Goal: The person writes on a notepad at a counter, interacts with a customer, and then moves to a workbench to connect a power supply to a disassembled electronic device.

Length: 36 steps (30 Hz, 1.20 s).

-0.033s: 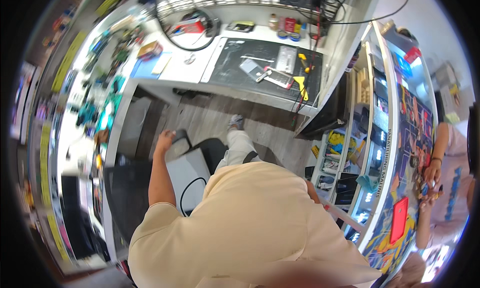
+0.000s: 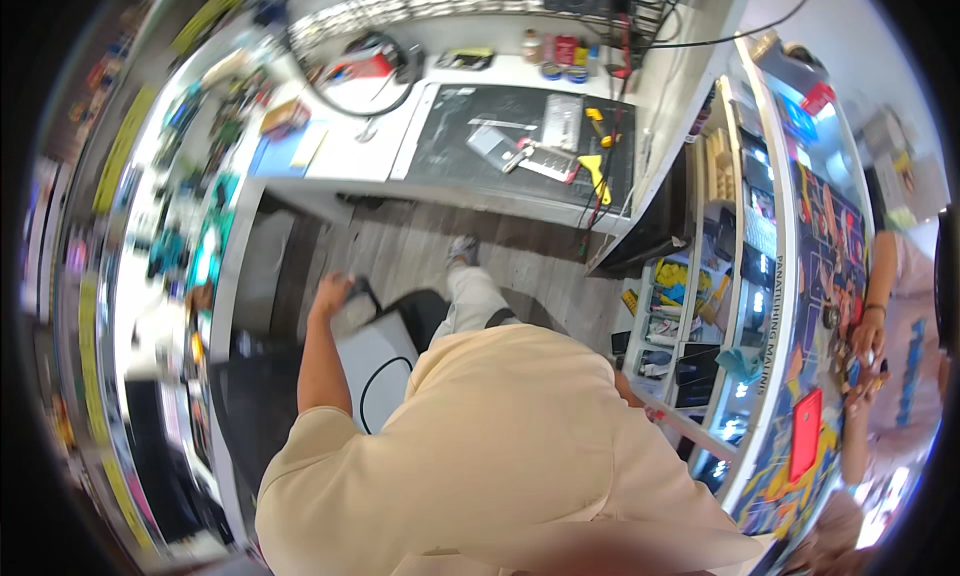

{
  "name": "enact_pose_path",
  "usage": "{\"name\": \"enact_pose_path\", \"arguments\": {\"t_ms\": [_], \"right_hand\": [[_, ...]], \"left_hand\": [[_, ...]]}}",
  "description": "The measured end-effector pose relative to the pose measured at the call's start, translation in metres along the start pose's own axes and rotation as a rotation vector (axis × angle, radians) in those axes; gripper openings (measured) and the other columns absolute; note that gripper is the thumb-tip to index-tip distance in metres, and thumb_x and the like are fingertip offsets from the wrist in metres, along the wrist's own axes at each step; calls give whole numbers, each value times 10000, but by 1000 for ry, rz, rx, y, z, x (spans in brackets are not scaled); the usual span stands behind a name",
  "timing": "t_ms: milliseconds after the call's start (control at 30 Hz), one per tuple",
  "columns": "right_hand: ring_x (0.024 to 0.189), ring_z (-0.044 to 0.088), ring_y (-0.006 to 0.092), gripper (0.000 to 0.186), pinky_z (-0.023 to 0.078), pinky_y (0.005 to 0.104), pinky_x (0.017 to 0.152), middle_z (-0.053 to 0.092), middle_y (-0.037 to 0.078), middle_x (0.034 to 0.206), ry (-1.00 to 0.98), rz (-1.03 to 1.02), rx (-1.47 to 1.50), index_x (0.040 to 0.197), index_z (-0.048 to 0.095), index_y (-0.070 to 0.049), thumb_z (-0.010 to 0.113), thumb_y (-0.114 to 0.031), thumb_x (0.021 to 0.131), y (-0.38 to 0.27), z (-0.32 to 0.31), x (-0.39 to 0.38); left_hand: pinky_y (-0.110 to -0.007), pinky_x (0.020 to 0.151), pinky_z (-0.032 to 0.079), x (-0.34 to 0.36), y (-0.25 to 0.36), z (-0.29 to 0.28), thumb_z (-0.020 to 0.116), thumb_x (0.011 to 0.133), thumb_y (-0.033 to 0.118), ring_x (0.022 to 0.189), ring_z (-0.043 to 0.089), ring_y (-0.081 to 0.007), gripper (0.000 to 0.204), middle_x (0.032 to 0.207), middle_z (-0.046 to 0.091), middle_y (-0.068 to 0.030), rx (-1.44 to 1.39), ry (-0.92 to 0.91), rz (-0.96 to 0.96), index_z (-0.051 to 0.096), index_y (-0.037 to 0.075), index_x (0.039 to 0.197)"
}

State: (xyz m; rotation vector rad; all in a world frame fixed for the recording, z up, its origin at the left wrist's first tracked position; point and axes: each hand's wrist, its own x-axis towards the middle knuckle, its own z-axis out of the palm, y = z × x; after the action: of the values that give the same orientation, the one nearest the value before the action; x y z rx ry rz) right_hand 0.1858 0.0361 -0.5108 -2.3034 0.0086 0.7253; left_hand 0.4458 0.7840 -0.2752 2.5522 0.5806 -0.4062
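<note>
My left hand [image 2: 333,291] hangs low beside my body, its fingers loosely bent and apart, with nothing visible in them. It is nearest to the dark armrest of a chair [image 2: 362,294]; I cannot tell whether they touch. Only a sliver of my right arm [image 2: 627,388] shows past my shirt, and that hand is hidden. Ahead, a black work mat [image 2: 450,126] covers part of a white bench. On it lie a grey phone [image 2: 492,146], a clear plastic case [image 2: 569,121], a red-edged phone part [image 2: 550,164] and a yellow scraper [image 2: 595,178].
A cluttered side bench [image 2: 175,316] runs along my left. On the right stand a glass display case [image 2: 765,276] with a red phone case [image 2: 805,436] on top, and shelves of bagged items [image 2: 670,281]. Another person's hands [image 2: 865,356] handle something small there.
The view has shifted slightly, so the bench sits a little further left and lower. My left hand shows slightly lower, still beside the armrest.
</note>
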Motion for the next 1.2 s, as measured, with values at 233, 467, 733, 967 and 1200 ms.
{"name": "enact_pose_path", "arguments": {"t_ms": [233, 467, 733, 967, 1200], "right_hand": [[775, 727, 261, 227, 592, 426, 689, 725, 119, 902, 536, 890, 854, 1120, 727, -30, 654, -221, 1021, -105, 71, -1], [795, 726, 268, 231, 587, 424, 707, 723, 137, 925, 744, 1100, 1010, 1147, 709, -30, 648, -221, 1032, -231, 120, -4], [819, 724, 275, 238, 581, 421, 728, 722, 158, 951, 800, 1159, 1054, 1178, 688, -29, 642, -221, 1044, -256, 134, -16], [840, 723, 281, 246, 576, 419, 746, 721, 176, 974, 850, 1175, 1069, 1204, 670, -29, 636, -221, 1055, -256, 136, -27], [860, 722, 288, 254, 570, 416, 765, 719, 195, 997, 967, 1103, 996, 1231, 652, -29, 630, -221, 1066, -257, 209, -31]], "left_hand": [[-534, 1246, 367, 143, -58, 11, 791, 820, 682, 1504, 430, -439, 1075, 1632, 441, -258, 480, -272, -138, 432, 50, 1613], [-507, 1196, 403, 166, -47, 4, 763, 864, 609, 1419, 505, -406, 919, 1545, 517, -258, 371, -564, -90, 508, 27, 1528], [-476, 1140, 444, 167, -9, 16, 731, 915, 527, 1321, 591, -368, 750, 1445, 603, -258, 345, -633, -65, 595, 0, 1430], [-449, 1090, 480, 172, 14, 31, 703, 959, 455, 1236, 667, -336, 616, 1358, 678, -258, 482, -732, 38, 671, -24, 1345], [-422, 1041, 516, 205, 64, 53, 676, 1003, 382, 1151, 742, -303, 506, 1271, 754, -258, 597, -817, 307, 747, -47, 1260]]}}
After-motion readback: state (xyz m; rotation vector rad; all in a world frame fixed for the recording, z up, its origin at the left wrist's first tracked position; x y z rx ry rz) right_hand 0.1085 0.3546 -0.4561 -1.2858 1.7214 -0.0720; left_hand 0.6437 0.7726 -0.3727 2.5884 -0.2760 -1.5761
